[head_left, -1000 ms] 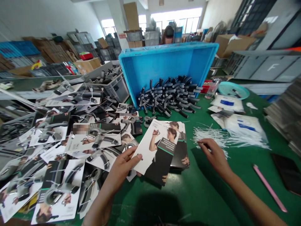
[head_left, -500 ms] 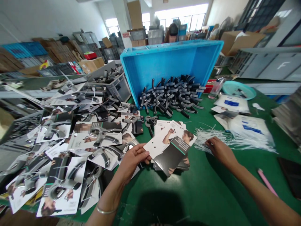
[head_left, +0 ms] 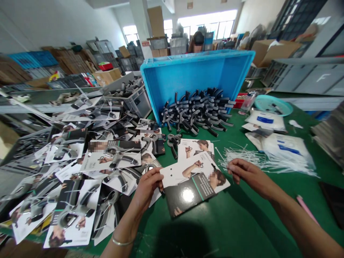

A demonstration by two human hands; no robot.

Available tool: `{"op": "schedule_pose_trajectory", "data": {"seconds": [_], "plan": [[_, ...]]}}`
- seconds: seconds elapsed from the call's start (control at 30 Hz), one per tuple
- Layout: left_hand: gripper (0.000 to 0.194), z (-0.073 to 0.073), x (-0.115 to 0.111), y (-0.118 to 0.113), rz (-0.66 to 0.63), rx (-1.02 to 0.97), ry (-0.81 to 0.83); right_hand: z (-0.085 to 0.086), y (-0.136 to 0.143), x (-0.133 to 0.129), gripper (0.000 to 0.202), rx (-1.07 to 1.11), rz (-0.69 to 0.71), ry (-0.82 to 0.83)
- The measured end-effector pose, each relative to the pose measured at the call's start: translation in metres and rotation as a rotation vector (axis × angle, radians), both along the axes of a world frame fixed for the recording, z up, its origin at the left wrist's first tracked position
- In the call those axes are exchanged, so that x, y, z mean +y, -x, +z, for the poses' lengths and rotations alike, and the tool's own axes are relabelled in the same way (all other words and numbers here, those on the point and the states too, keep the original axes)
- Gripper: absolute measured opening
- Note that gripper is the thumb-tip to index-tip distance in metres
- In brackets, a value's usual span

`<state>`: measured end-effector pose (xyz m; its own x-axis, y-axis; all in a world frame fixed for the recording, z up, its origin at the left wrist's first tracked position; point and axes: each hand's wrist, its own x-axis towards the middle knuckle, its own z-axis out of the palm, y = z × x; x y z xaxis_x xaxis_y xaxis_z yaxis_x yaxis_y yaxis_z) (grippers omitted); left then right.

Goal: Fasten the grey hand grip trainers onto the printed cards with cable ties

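My left hand pinches the left end of a printed backing card, near its two small punched holes. The card is tilted over the green table, in front of a stack of like cards. My right hand is closed in a pinch just right of the card's edge. A thin white cable tie seems to run up and left from its fingertips. Beyond that hand lies a loose pile of white cable ties. A single hand grip rests left of the stack.
A blue crate on its side holds many hand grips. Carded hand grips are heaped along the left. On the right are bags of cable ties, a turquoise tray and a pink pen. A person is behind the crate.
My left hand has brought the card off the stack, nearer and flatter. My right hand has moved left from the cable tie pile toward the card, fingers pinched.
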<state>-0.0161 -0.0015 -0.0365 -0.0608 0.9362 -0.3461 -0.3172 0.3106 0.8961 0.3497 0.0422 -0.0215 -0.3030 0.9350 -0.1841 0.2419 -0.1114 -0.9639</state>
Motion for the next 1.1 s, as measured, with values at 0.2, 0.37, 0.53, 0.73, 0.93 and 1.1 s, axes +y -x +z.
{"op": "schedule_pose_trajectory", "data": {"seconds": [0.2, 0.37, 0.53, 0.73, 0.93, 1.1], "plan": [[0.022, -0.006, -0.013, 0.005, -0.058, -0.028, -0.031, 0.008, 0.025, 0.005, 0.036, -0.011, 0.011, -0.021], [0.018, -0.005, -0.008, 0.008, -0.076, -0.014, -0.045, 0.025, 0.028, 0.012, 0.038, -0.193, 0.035, -0.168], [0.019, -0.006, 0.010, 0.004, -0.144, -0.001, -0.084, 0.048, 0.071, 0.026, 0.024, -0.016, -0.071, -0.332], [0.017, -0.013, 0.020, 0.000, -0.148, 0.015, -0.088, 0.040, 0.157, 0.041, 0.020, 0.259, 0.086, -0.322], [0.016, -0.005, 0.016, 0.000, -0.134, -0.070, -0.099, 0.013, 0.166, 0.042, 0.020, 0.062, 0.137, -0.460], [0.015, -0.002, 0.023, -0.004, -0.106, -0.061, -0.107, 0.015, 0.162, 0.037, 0.016, 0.057, 0.146, -0.486]]}}
